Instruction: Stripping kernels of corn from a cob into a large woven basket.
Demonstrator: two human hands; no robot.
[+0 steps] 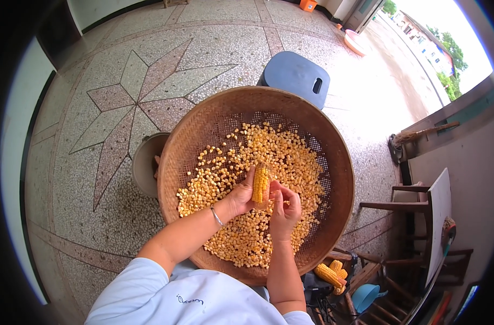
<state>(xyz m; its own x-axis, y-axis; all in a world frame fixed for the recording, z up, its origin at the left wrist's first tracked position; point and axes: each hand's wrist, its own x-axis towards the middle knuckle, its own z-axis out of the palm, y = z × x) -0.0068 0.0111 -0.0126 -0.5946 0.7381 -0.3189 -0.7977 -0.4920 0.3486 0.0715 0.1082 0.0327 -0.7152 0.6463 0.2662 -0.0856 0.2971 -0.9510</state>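
My left hand (243, 195) holds a corn cob (262, 185) upright over a large round woven bamboo sieve (340, 162). Part of the cob still bears yellow kernels, while its right side looks bare. Just right of the cob is my right hand (285, 203), fingers curled and thumb near the fingertips; whether a kernel sits between them cannot be seen. Loose corn kernels (238, 243) lie spread over the sieve's bottom beneath both hands.
A blue plastic stool (293, 75) stands beyond the sieve. A grey bucket (143, 166) is at its left. At lower right lie several whole corn cobs (330, 274), near a blue plastic scoop (364, 297) and wooden chairs (409, 206). A broom (425, 133) lies farther right.
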